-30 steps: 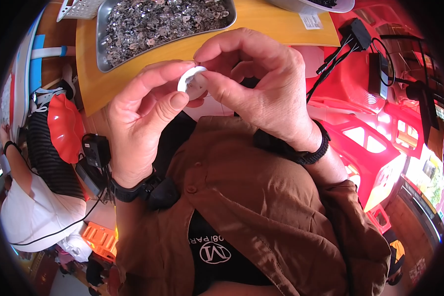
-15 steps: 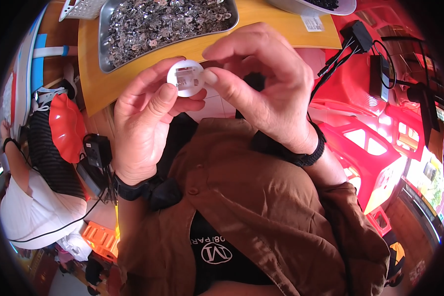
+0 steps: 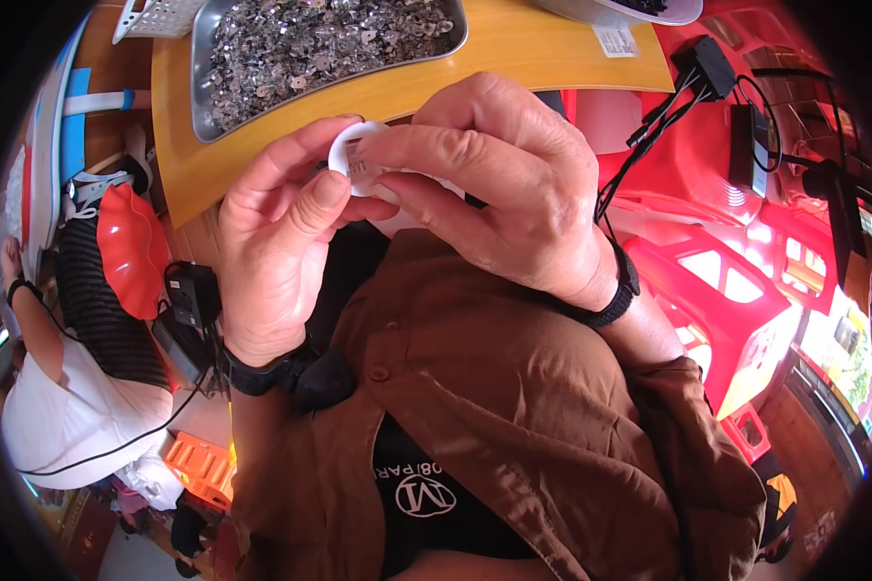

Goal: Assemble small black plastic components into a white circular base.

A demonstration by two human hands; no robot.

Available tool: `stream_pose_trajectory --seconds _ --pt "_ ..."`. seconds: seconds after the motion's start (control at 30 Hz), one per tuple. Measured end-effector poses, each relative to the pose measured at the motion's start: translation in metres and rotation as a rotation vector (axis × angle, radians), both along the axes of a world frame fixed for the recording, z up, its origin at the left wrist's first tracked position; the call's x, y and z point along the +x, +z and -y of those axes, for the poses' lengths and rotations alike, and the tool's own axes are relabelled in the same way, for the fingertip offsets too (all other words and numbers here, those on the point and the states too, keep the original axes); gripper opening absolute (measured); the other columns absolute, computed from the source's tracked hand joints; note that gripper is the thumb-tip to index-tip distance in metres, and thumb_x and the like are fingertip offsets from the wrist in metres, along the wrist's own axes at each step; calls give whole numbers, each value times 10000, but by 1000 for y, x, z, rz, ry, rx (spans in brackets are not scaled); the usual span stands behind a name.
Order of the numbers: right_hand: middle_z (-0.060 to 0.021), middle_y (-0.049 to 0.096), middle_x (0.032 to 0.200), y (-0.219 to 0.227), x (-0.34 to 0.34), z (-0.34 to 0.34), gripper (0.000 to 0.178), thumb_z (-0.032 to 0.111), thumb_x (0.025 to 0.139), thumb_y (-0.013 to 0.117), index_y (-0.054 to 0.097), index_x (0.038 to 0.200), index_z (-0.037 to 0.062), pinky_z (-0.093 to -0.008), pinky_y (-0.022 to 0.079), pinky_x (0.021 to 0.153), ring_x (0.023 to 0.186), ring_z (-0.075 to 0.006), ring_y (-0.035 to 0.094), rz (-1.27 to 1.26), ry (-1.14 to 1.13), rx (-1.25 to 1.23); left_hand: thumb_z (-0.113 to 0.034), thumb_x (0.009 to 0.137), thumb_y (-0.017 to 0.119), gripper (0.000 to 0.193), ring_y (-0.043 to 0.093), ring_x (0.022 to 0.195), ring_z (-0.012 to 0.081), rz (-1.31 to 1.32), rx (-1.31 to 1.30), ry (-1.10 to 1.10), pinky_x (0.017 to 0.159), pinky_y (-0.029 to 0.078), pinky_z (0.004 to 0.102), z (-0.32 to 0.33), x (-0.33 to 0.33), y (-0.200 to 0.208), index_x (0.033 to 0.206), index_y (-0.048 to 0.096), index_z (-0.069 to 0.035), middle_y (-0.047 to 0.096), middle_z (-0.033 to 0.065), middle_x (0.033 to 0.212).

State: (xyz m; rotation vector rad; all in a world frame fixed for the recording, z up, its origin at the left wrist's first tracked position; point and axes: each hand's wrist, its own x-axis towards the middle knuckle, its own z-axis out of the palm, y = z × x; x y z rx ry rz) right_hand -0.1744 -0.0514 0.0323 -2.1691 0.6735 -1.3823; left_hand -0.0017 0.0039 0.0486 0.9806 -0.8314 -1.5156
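My left hand (image 3: 276, 237) and my right hand (image 3: 494, 179) meet close in front of my chest, both pinching a small white round plastic part (image 3: 352, 158). The left thumb and fingers hold its left rim. My right fingertips cover its right half, so most of the disc is hidden. Just beyond the hands a metal tray (image 3: 203, 121) heaped with several small shiny metal pieces (image 3: 320, 39) rests on a yellow wooden table (image 3: 513, 53).
Red plastic stools (image 3: 717, 261) and black cables with a power adapter (image 3: 707, 73) lie to the right. On the left sits another person in a white shirt (image 3: 58, 407), beside a red stool (image 3: 131, 247). A white basket (image 3: 160, 15) stands at the table's far left.
The white disc has turned in my fingers, and my right fingertips have slid further over its face. Both hands stay close together.
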Motion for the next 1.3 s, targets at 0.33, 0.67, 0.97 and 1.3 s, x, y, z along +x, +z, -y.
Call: stream_pose_trajectory --seconds 0.33,0.67,0.97,1.3 --pt "-48 572 768 -2 2 2 271 -7 611 714 657 872 35 -272 473 541 647 -181 583 -88 -23 -218 -55 860 574 306 603 937 210 46 -79 14 779 536 347 -1 1 -5 1150 529 34 592 153 1081" --pt "-49 603 821 4 -6 -1 160 52 738 710 653 883 20 -206 471 556 669 -92 586 116 76 444 -130 884 557 375 628 888 232 -59 -28 -43 753 548 351 2 0 -4 1219 475 18 594 163 1063" --pt "-36 567 905 5 -6 2 335 110 559 776 681 881 109 -265 455 607 770 -175 541 -59 -42 -143 -118 884 555 331 601 940 222 -64 -60 36 783 539 348 1 -2 -6 1181 489 10 587 143 1064" --pt "-46 557 863 -4 -1 2 394 81 488 739 673 877 83 -298 473 608 739 -209 549 -97 -105 -343 -71 860 582 313 602 935 191 -50 -43 48 793 528 318 -1 0 -5 1153 514 14 604 125 1042"
